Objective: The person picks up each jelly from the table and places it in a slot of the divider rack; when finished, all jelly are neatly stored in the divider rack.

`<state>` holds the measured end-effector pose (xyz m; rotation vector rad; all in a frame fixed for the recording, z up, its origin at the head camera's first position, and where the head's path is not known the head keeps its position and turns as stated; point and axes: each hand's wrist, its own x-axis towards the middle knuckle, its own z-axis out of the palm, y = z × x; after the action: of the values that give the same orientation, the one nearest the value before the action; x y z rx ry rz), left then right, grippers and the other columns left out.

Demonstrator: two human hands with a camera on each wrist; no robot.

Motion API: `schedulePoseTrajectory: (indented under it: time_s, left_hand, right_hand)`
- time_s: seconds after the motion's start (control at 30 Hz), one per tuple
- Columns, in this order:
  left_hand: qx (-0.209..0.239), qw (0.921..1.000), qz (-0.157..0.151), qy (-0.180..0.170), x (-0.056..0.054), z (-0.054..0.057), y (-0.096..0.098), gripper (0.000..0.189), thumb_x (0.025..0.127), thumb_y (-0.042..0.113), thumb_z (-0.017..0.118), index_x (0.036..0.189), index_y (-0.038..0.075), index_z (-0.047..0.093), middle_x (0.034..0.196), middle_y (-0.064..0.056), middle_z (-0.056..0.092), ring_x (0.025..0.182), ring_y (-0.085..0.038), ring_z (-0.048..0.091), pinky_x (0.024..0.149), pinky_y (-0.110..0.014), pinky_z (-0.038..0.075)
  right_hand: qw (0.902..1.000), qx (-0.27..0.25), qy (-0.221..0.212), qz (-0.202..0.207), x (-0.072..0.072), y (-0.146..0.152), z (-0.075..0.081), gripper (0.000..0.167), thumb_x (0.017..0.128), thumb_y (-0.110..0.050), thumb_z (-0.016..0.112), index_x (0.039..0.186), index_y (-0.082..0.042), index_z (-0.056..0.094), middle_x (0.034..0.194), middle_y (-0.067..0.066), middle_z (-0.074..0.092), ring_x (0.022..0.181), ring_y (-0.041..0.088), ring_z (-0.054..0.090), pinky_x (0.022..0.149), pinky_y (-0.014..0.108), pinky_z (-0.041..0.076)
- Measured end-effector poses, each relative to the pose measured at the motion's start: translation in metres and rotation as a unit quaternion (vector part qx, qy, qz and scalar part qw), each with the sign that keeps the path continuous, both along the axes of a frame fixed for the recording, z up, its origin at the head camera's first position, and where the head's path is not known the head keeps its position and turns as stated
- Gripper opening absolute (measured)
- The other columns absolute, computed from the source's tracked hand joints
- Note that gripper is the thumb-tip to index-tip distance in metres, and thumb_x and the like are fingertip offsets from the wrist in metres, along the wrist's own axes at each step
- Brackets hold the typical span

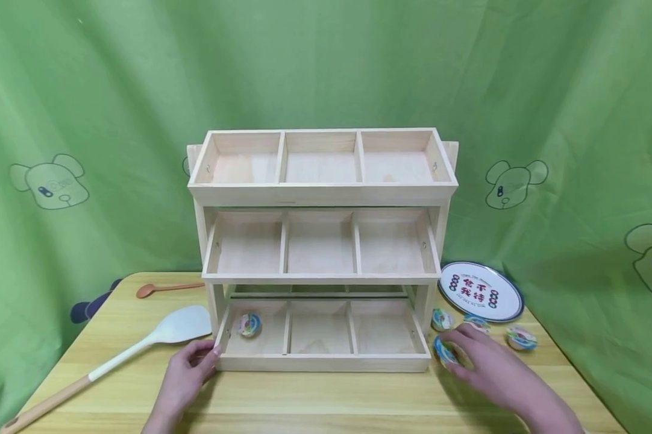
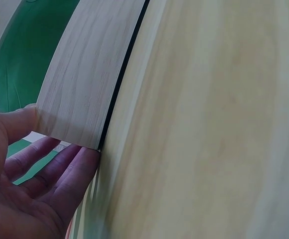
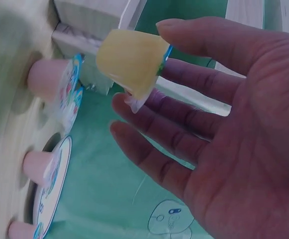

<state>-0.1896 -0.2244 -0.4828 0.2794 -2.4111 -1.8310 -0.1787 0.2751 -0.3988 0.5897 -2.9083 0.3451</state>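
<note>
Right hand [image 1: 483,363], jelly cup [image 3: 130,60] between fingertips [image 3: 171,26]

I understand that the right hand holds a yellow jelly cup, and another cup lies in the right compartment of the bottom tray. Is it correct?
Not quite: the head view shows the other cup in the left compartment of the bottom tray. The rest stands.

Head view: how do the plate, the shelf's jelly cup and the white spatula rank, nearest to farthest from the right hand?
1. Plate: right of the shelf.
2. Jelly cup: left compartment, bottom tray.
3. White spatula: table, left of the shelf.
</note>
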Motion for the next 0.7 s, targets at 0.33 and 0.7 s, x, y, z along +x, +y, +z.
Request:
schedulePoseTrajectory:
  time_s: [0.33,0.7]
  left_hand:
    - [0.005,1.0,-0.001,-0.004,0.0,0.001,0.0,0.038,0.093,0.01,0.068,0.124,-0.009,0.057,0.109,-0.019,0.063,0.096,-0.025,0.061,0.08,-0.029,0.06]
    - [-0.006,1.0,-0.003,-0.002,0.001,0.001,0.0,0.039,0.094,0.01,0.068,0.125,-0.01,0.056,0.11,-0.02,0.062,0.097,-0.026,0.061,0.081,-0.029,0.06]
  right_hand:
    - [0.9984,-0.031,-0.018,0.043,-0.005,-0.017,0.004,0.037,0.083,-0.019,0.079,0.118,-0.012,0.067,0.12,0.013,0.061,0.117,0.045,0.053,0.094,0.06,0.05]
    - [0.9972,-0.016,-0.017,0.071,-0.007,-0.035,0.014,0.035,0.084,-0.02,0.078,0.117,-0.016,0.068,0.112,-0.002,0.059,0.104,0.023,0.06,0.082,0.042,0.058]
